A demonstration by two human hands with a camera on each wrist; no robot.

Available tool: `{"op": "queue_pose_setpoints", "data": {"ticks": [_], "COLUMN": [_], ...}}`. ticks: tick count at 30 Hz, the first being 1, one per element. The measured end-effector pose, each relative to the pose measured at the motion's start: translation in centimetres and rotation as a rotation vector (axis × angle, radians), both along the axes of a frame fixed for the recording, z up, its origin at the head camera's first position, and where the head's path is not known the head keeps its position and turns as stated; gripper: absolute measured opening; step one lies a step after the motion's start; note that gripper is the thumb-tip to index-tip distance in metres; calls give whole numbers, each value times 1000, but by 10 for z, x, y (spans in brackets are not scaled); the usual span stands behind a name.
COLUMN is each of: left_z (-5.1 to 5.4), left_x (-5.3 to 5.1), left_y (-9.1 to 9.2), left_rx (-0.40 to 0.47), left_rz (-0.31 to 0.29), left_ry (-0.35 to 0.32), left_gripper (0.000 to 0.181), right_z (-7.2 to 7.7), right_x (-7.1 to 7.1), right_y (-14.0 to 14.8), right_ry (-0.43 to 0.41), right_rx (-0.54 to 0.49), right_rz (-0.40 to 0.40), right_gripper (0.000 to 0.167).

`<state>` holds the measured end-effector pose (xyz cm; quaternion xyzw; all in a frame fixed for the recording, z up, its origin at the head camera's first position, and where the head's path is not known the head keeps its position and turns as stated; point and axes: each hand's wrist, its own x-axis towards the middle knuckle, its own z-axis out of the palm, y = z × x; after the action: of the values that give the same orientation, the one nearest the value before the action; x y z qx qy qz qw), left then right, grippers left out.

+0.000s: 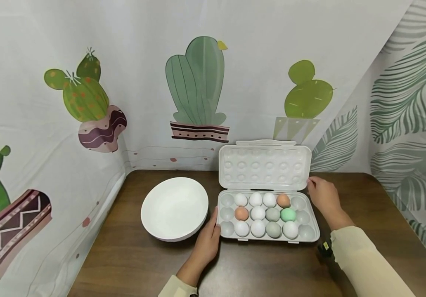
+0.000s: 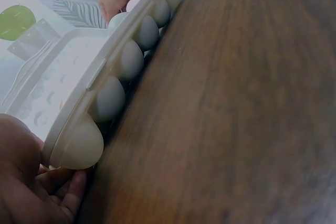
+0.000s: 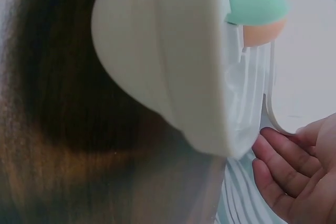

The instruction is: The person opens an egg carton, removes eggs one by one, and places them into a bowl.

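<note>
A white plastic egg carton (image 1: 268, 239) lies on the table with its lid (image 1: 265, 165) raised against the back wall. Its middle columns hold several eggs (image 1: 257, 213): white, brown, greyish and one mint green (image 1: 288, 215). The outer columns of cups are bare. My left hand (image 1: 208, 237) grips the carton's left end, thumb by the rim and fingers curled under it in the left wrist view. At the lid's lower right corner, my right hand (image 1: 323, 194) pinches the edge between thumb and fingers, as the right wrist view shows.
A large white bowl (image 1: 175, 208) stands left of the carton, close to my left hand. The brown wooden table (image 1: 257, 268) meets a cactus-print cloth (image 1: 250, 82) at the back. Leaf-patterned cloth (image 1: 413, 103) hangs at the right.
</note>
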<state>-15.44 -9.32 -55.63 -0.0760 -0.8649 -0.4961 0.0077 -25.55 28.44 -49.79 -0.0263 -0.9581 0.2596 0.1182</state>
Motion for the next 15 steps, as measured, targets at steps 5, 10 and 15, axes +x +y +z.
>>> {"op": "queue_pose_setpoints", "data": {"ticks": [5,10,15], "left_z": [-1,-1,-1], "left_x": [-2,-2,-2], "left_y": [0,0,0], "left_rx": [11,10,8], "left_rz": [1,0,1], "left_ry": [-20,-21,-26], "left_gripper": [56,57,57], "right_z": [0,-1,-1], "right_x": [-1,-1,0], "right_y": [-1,-1,-2], "right_ry": [-18,-14,-28], "right_rx": [-13,-8,4], "right_rz": [-1,-1,-5], "right_gripper": [35,34,35]}}
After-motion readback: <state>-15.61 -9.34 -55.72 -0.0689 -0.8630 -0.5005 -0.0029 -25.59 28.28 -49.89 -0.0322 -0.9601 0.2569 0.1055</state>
